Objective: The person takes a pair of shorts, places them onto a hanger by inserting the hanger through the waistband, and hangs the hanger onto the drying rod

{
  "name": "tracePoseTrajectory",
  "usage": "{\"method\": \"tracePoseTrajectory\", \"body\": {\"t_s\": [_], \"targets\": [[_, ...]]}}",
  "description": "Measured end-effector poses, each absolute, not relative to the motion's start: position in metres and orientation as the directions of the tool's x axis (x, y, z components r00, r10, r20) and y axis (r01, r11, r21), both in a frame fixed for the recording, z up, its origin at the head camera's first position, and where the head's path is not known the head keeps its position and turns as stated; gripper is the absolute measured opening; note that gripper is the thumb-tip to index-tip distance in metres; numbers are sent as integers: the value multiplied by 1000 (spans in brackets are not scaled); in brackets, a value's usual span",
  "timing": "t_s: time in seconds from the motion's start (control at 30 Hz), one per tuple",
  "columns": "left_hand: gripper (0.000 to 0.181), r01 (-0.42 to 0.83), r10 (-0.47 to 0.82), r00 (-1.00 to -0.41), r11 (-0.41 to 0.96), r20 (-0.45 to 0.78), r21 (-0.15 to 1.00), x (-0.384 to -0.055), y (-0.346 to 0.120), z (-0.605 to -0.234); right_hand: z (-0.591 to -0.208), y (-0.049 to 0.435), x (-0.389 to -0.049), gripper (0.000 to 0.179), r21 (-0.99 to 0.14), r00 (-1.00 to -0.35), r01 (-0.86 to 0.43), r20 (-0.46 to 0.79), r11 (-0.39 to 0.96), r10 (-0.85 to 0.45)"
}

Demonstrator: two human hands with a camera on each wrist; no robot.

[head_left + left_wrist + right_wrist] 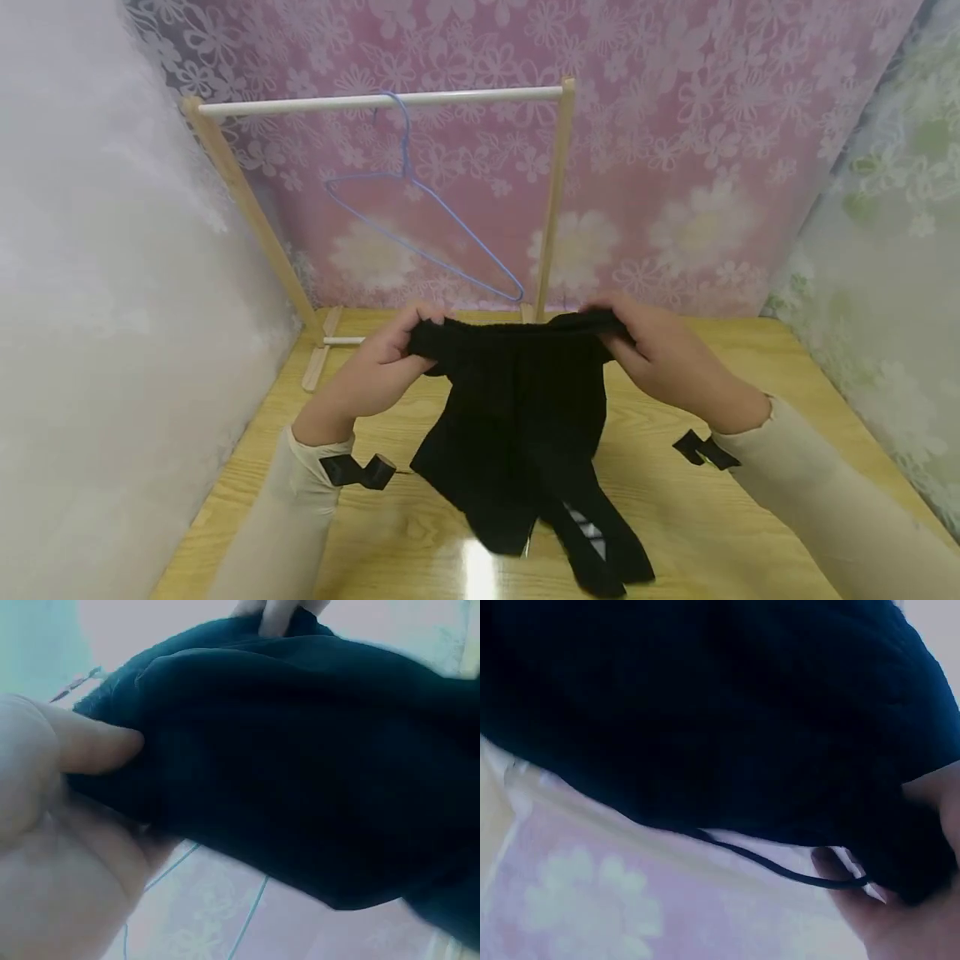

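Observation:
A pair of black trousers (517, 408) hangs between my two hands by its gathered waistband, the legs dangling over the table. White stripes show low on one leg. My left hand (386, 367) pinches one end of the waistband, thumb on the near side, as the left wrist view also shows with the dark cloth (262, 765) spread beside the thumb. At the opposite end, my right hand (652, 358) grips the waistband between thumb and fingers. In the right wrist view a thin dark strip (780, 868) loops along the cloth edge to the fingers, partly hidden by fabric.
Behind the trousers stands a wooden rack with a white bar (480, 97). A blue wire hanger (465, 229) hangs from that bar. The wood-grain table (750, 358) meets a pink floral backdrop (675, 167) at the back, with pale walls at both sides.

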State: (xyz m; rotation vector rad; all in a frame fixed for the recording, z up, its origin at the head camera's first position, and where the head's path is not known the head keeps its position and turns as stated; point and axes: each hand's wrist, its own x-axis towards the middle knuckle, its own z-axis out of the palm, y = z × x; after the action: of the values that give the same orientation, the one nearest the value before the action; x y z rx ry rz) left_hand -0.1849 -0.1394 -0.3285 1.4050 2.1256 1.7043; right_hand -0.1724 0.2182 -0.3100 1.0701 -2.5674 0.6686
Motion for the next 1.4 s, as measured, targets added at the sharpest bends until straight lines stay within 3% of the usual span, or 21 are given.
{"method": "tracePoseTrajectory", "body": {"t_s": [0.07, 0.13, 0.2, 0.27, 0.37, 0.43, 0.5, 0.57, 0.67, 0.73, 0.93, 1.0, 1.07, 1.1, 1.17, 1.23, 1.27, 1.3, 1.33, 1.37, 1.4], "targets": [[23, 634, 729, -491, -76, 477, 769, -186, -142, -330, -314, 216, -171, 33, -337, -660, -751, 403, 568, -634], [30, 650, 833, -383, -64, 399, 757, -188, -143, -336, -323, 214, -171, 39, -393, -658, -742, 271, 543, -703], [33, 606, 929, -308, 26, 204, 795, -189, -142, -344, -337, 212, -172, 41, -439, -652, -706, 96, 556, -752], [36, 540, 959, -284, 169, -10, 825, -189, -136, -358, -353, 209, -172, 41, -466, -649, -661, -40, 588, -760], [58, 462, 908, -357, 375, -218, 804, -188, -117, -385, -374, 200, -173, 38, -528, -666, -589, -111, 612, -737], [79, 434, 865, -428, 452, -263, 780, -185, -101, -405, -384, 193, -173, 33, -600, -704, -525, -92, 603, -704], [87, 444, 834, -484, 495, -265, 747, -182, -85, -420, -391, 186, -173, 28, -687, -738, -451, -71, 570, -671], [81, 475, 818, -522, 514, -241, 715, -180, -74, -430, -396, 180, -173, 26, -765, -757, -377, -71, 522, -650], [40, 534, 802, -571, 527, -178, 661, -178, -64, -436, -399, 177, -171, 30, -844, -746, -272, -118, 462, -655], [25, 557, 792, -594, 531, -141, 639, -178, -63, -437, -401, 179, -169, 32, -878, -723, -203, -165, 434, -671], [43, 492, 728, -684, 513, -53, 703, -178, -69, -427, -409, 197, -173, 34, -932, -647, -62, -235, 358, -725], [40, 469, 727, -685, 487, -44, 737, -178, -72, -420, -412, 202, -175, 39, -912, -624, -64, -281, 406, -729], [41, 471, 779, -622, 456, -82, 755, -178, -79, -412, -410, 206, -174, 51, -862, -588, -74, -368, 502, -720], [42, 478, 827, -550, 425, -116, 769, -179, -83, -408, -409, 207, -173, 56, -844, -533, -88, -409, 530, -741], [43, 486, 918, -349, 348, -188, 802, -179, -91, -401, -406, 211, -172, 59, -833, -361, -154, -454, 532, -815], [45, 445, 960, -148, 279, -238, 851, -178, -99, -396, -401, 216, -171, 42, -859, -141, -156, -470, 488, -871], [45, 429, 967, -77, 252, -243, 868, -177, -103, -393, -398, 218, -171, 29, -876, -44, -134, -462, 464, -886], [42, 409, 970, -39, 233, -239, 882, -177, -106, -390, -395, 220, -171, 24, -889, 33, -115, -449, 443, -893], [40, 421, 974, -48, 219, -220, 880, -176, -110, -386, -390, 222, -171, 22, -889, 60, -104, -452, 445, -890], [38, 449, 976, -100, 217, -193, 867, -176, -113, -382, -383, 224, -171, 21, -872, 26, -124, -480, 474, -877], [36, 487, 970, -186, 229, -156, 843, -175, -116, -376, -374, 228, -170, 21, -839, -67, -180, -510, 513, -858]]}}
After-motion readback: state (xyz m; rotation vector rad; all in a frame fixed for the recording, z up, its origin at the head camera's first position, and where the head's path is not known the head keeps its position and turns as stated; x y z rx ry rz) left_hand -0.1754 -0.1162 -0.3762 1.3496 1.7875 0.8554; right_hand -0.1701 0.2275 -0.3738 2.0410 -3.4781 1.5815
